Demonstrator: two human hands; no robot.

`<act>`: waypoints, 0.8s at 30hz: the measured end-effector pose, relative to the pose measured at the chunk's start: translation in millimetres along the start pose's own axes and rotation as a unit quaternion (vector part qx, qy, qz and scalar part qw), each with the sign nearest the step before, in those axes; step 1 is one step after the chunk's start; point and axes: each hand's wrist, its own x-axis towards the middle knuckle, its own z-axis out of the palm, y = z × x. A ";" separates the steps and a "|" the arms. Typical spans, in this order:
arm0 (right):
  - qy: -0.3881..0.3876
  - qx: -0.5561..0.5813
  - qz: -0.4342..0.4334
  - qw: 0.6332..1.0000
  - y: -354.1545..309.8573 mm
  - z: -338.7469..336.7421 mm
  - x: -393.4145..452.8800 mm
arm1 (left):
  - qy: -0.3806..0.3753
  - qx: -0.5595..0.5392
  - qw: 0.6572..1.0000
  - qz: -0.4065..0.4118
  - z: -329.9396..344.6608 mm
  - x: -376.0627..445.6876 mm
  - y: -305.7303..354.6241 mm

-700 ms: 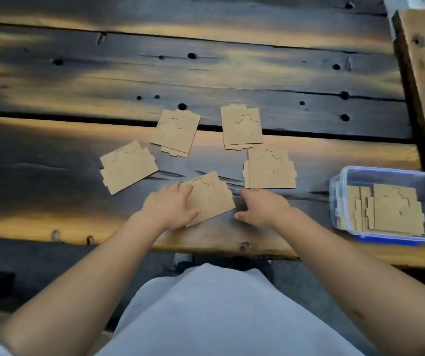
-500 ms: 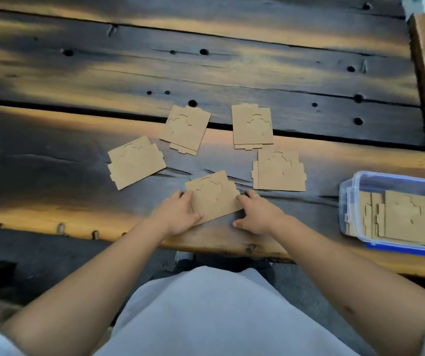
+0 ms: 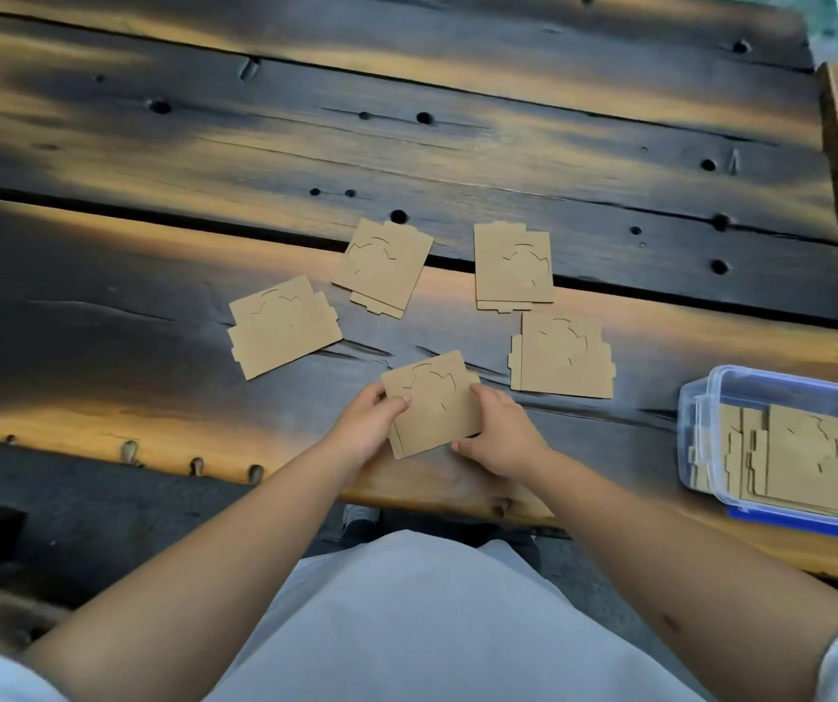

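Gripping the cardboard piece [image 3: 432, 405] from both sides now: the left hand [image 3: 369, 428] has its thumb on top with fingers curled under one edge, and the right hand [image 3: 500, 435] is curled round the opposite edge. That piece sits well to the left of the plastic box [image 3: 701, 397], over the near edge of the tabletop [image 3: 457, 144]. It looks just raised off the wood, though I cannot tell if its far edge touches.

Four more cut-out blanks lie flat. One [image 3: 561, 354] is nearest the box, just to its left. Another [image 3: 513, 266] is left of the box and further back. A third [image 3: 381, 266] lies beyond that, and the last [image 3: 285, 326] is furthest left of all. Inside the box, a stack of the same blanks [image 3: 807, 458].

My read: this is the pick-up, one blank taken in hand to be worked. Next it wants lifting clear. Then one hand should steady it while the other folds a flap or presses along the scored curve, and gently, since thin card like this would crease in the wrong place.
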 end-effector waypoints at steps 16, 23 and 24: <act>0.007 0.353 0.143 0.925 8.3 -7.5 -17.1 | 0.062 0.087 0.994 0.020 12.2 12.4 -0.7; 0.077 0.208 0.172 0.960 33.7 -34.7 -29.9 | 0.008 0.222 0.971 0.086 46.0 20.0 18.7; 0.087 0.216 0.175 0.957 39.3 -39.7 -30.1 | 0.001 0.226 0.970 0.090 52.8 22.1 20.1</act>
